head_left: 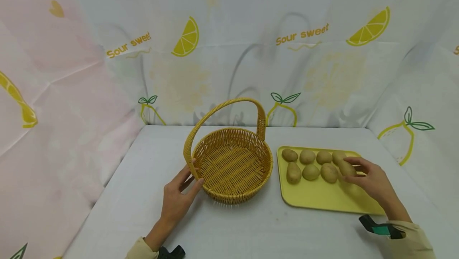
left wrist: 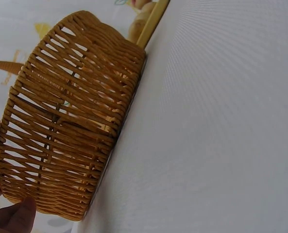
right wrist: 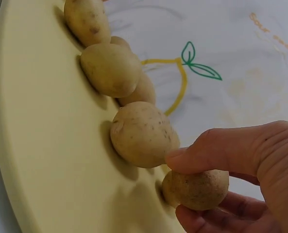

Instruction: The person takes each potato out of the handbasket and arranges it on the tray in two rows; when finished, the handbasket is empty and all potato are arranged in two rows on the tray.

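A yellow-brown wicker basket [head_left: 233, 167] with one arched handle stands on the table, nothing inside it. My left hand [head_left: 177, 199] grips its left side where the handle meets the rim; in the left wrist view, fingertips [left wrist: 22, 216] touch the woven wall [left wrist: 66, 131]. To the right, several potatoes lie in two rows on a yellow tray [head_left: 315, 197]. Between thumb and fingers, my right hand [head_left: 374, 181] pinches a potato [right wrist: 202, 190] at the right end of the rows. It looks slightly raised over the tray, in front of another potato [head_left: 338, 156].
A white cloth covers the table [head_left: 236, 231]. Behind it hangs a white curtain [head_left: 229, 67] printed with lemons and lettering, and more of that cloth closes off both sides. The tray's left edge stands close to the basket's right side.
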{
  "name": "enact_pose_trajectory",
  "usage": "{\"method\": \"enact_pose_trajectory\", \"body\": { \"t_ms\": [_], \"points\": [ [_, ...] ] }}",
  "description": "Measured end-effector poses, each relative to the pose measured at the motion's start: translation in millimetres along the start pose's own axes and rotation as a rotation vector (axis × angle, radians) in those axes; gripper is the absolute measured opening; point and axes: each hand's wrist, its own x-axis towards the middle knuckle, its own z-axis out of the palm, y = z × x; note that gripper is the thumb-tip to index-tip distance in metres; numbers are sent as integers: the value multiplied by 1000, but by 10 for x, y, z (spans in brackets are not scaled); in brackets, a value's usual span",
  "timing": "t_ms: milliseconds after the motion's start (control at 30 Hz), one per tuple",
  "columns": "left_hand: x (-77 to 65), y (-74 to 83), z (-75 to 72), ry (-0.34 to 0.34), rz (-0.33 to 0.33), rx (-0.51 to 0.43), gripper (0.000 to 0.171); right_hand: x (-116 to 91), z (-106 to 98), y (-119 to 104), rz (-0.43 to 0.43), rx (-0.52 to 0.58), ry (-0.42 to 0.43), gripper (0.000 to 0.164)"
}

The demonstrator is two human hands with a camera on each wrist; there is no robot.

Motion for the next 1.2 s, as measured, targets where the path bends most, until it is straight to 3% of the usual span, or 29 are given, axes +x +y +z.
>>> {"method": "enact_pose_trajectory", "body": {
  "t_ms": [300,767,1067,1200],
  "points": [
    [-22,1,4,-10,-7,4,60,-44,18,93,54,-65,-34,56],
    [-22,-28,2,-9,-4,-1,63,-15,54,142,61,-137,-63,56],
    [-29,-23,-2,-17,-21,-7,63,-4,97,171,-3,-188,-9,56],
    [-30,-14,-4,-15,-22,0,63,-3,83,165,-4,-189,-24,57]
  ]
}}
